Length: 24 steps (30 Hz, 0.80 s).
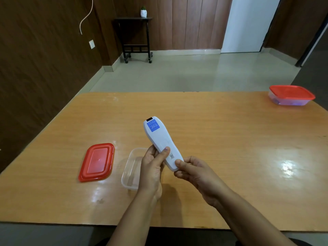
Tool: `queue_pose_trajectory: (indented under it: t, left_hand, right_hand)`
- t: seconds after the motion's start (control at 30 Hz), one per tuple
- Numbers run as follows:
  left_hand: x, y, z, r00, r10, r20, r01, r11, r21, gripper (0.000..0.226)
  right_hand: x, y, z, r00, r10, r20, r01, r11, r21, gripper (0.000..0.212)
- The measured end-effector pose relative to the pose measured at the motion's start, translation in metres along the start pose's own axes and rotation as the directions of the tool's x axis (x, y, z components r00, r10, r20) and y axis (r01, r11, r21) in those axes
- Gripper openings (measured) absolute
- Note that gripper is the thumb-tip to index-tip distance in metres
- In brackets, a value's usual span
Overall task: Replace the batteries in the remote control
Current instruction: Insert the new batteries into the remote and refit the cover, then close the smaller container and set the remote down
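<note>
A white remote control (pixel 160 139) is held above the wooden table (pixel 221 139), back side up, with a blue sticker near its far end. My left hand (pixel 152 169) grips its left side, the thumb pressing on the back cover. My right hand (pixel 193 173) holds the near end between thumb and fingers. The battery cover looks closed. No batteries are visible.
An open clear plastic container (pixel 130 172) sits just left of my left hand, and its red lid (pixel 97 162) lies further left. A second clear container with a red lid (pixel 291 95) stands at the table's far right corner.
</note>
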State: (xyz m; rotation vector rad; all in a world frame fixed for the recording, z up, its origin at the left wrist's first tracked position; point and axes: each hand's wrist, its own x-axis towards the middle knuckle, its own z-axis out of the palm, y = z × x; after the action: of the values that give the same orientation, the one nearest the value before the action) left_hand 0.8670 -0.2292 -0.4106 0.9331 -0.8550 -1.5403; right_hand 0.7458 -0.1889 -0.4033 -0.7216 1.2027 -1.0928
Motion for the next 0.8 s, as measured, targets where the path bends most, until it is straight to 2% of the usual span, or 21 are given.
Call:
queue_pose_trajectory:
  t: [0.07,0.1,0.13,0.2,0.23,0.27,0.3,0.33,0.4,0.43,0.5,0.57,0.63,0.73,0.8]
  left_hand:
    - [0.0,-0.001,0.002,1.0,-0.011,-0.001,0.011,1.0,0.019,0.03]
    - [0.0,-0.001,0.003,1.0,-0.015,-0.004,0.015,0.999,0.029,0.031]
    - [0.0,-0.002,0.004,1.0,-0.02,-0.009,0.02,0.999,0.041,0.033]
    - [-0.001,-0.003,0.005,1.0,-0.023,-0.019,0.024,0.998,0.063,0.033]
    - [-0.001,-0.004,0.006,1.0,-0.024,-0.016,0.025,0.997,0.074,0.031]
    - [-0.002,-0.005,0.007,1.0,-0.029,-0.008,0.03,0.996,0.08,0.03]
    - [-0.003,-0.005,0.008,0.999,-0.044,-0.002,0.044,0.996,0.073,0.029]
    - [-0.004,-0.004,0.008,0.998,-0.068,0.002,0.068,0.997,0.049,0.03]
    - [-0.003,-0.002,0.008,0.993,-0.118,0.005,0.118,0.99,-0.073,0.033]
    - [-0.002,0.0,0.007,0.992,-0.127,0.005,0.127,0.982,-0.137,0.031]
    - [0.0,0.003,0.004,0.997,-0.079,-0.018,0.077,0.99,-0.119,0.029]
    - [0.001,0.002,0.002,0.999,0.014,-0.048,-0.013,1.0,0.021,0.032]
    - [-0.001,0.0,0.001,0.993,0.091,-0.072,-0.081,0.988,0.135,0.037]
    - [-0.003,-0.001,0.002,0.98,0.192,-0.045,-0.171,0.94,0.295,0.042]
    - [-0.004,0.0,0.002,0.976,0.215,0.013,-0.203,0.898,0.391,0.04]
  right_hand:
    - [-0.001,-0.005,-0.004,1.0,-0.01,-0.008,0.009,0.988,-0.155,0.022]
    - [-0.003,-0.007,-0.004,0.998,-0.055,-0.017,0.048,0.955,-0.292,0.029]
    - [-0.006,-0.007,-0.004,0.992,-0.124,-0.014,0.104,0.882,-0.459,0.04]
    - [-0.009,-0.002,-0.002,0.962,-0.271,0.029,0.195,0.614,-0.765,0.062]
    - [-0.01,0.0,-0.002,0.944,-0.324,0.061,0.221,0.487,-0.845,0.064]
    - [-0.01,0.001,-0.002,0.931,-0.353,0.089,0.246,0.431,-0.868,0.06]
    - [-0.009,0.001,-0.004,0.929,-0.354,0.105,0.267,0.45,-0.852,0.054]
    - [-0.009,-0.001,-0.005,0.939,-0.327,0.104,0.277,0.544,-0.792,0.047]
    - [-0.01,-0.008,-0.004,0.975,-0.203,0.091,0.22,0.814,-0.538,0.033]
    - [-0.01,-0.011,-0.003,0.989,-0.122,0.089,0.147,0.91,-0.387,0.031]
    - [-0.009,-0.015,-0.001,0.996,0.016,0.093,0.006,0.974,-0.227,0.03]
    - [-0.009,-0.013,-0.001,0.998,0.013,0.067,0.007,0.958,-0.287,0.028]
    - [-0.01,-0.007,-0.003,0.99,-0.111,0.083,0.137,0.886,-0.443,0.023]
    - [-0.012,0.003,0.003,0.951,-0.289,0.106,0.27,0.615,-0.741,0.053]
    - [-0.008,0.006,0.006,0.908,-0.412,0.08,0.293,0.486,-0.823,0.063]
